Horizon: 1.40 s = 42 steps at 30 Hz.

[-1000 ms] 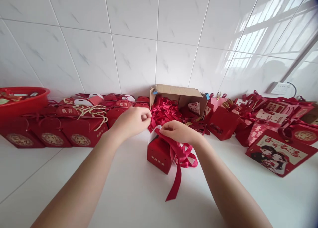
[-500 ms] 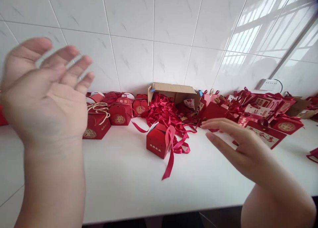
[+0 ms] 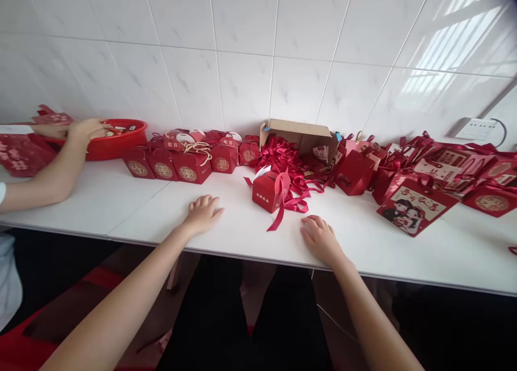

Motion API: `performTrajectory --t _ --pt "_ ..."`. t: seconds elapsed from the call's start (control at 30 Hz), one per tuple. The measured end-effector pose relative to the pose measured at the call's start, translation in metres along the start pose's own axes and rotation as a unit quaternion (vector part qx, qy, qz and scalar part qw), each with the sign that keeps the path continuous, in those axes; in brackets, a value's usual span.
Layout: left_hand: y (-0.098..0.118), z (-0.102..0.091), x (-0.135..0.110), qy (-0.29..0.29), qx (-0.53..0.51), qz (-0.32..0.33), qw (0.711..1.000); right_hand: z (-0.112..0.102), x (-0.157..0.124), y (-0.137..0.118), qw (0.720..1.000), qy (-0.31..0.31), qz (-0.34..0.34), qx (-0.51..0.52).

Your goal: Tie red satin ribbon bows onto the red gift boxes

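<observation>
On the near edge of the white counter [image 3: 226, 242] both of the person's hands lie flat, palms down, holding nothing. The left hand [image 3: 202, 212] has its fingers spread a little and rests left of centre; the right hand [image 3: 320, 237] rests to its right, fingers loosely together, well apart from the left. Between them and a little farther in stands a small red box [image 3: 267, 191], its top flaps up, with a red ribbon [image 3: 281, 212] draped over its right side and one tail trailing toward the near edge. Neither hand touches the box or the ribbon.

Just behind the box a heap of ribbons [image 3: 283, 158] spills from a cardboard carton [image 3: 301, 134] lying on its side against the tiled wall. Left of the carton a row of closed red boxes [image 3: 186, 163] runs along the wall. Right of it lie red gift bags [image 3: 416, 182], heaped and overlapping. At the far left another person's hand [image 3: 86, 128] rests on the rim of a red basin [image 3: 117, 139].
</observation>
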<state>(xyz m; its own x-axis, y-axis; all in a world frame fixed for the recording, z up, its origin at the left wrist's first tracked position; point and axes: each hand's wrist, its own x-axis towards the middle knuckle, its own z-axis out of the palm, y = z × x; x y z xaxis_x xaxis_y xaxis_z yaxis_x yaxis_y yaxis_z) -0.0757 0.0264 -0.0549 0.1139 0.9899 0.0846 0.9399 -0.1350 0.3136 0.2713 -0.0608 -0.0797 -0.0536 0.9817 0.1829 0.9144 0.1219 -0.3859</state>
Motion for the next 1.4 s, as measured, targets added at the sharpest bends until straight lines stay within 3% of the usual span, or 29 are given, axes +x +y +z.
performTrajectory --t 0.3,1.4 --pt "0.0 0.005 0.003 0.014 0.065 -0.004 0.998 0.004 -0.003 0.008 1.0 0.002 -0.009 0.018" --pt "-0.011 0.016 0.011 0.062 0.077 -0.012 0.995 0.006 -0.001 0.01 1.0 0.0 0.008 0.027"
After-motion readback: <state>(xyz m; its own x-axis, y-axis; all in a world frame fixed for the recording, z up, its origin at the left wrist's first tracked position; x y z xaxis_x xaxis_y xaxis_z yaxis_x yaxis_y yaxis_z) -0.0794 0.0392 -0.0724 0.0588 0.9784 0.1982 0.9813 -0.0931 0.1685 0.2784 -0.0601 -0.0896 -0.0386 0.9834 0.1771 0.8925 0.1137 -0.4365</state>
